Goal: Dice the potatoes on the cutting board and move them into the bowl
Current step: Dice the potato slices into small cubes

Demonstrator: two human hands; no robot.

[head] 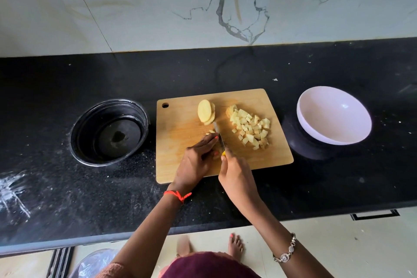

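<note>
Head view: the left hand (196,160) is arched over a potato piece (211,131) near the middle of the board (178,119). Its fingers and thumb curl down and pinch the piece against the wood. Most of the piece is hidden under the fingers; only small pale ends show past the fingertips.

The right hand (237,176) is wrapped tightly round the knife (218,134). Only a bit of yellow handle shows above the fist. The blade points away from the person and lies along the right side of the left fingertips, touching or just beside them. Whether its edge is in the potato cannot be told.

Slices (206,111), overlapping in a short row, lie on the far part of the board, just beyond the blade tip. Dice (250,128) form a loose heap on the right half of the board, apart from the knife.

The bowl (327,124), white and holding no potato, stands on the counter (338,183) right of the board, close to its edge. A black pot (85,133) stands left of the board.

The counter is black and speckled, with white smears at its left end. A marbled wall (203,7) rises behind it. A red thread (178,195) circles the left wrist, and a bracelet (286,253) circles the right.
</note>
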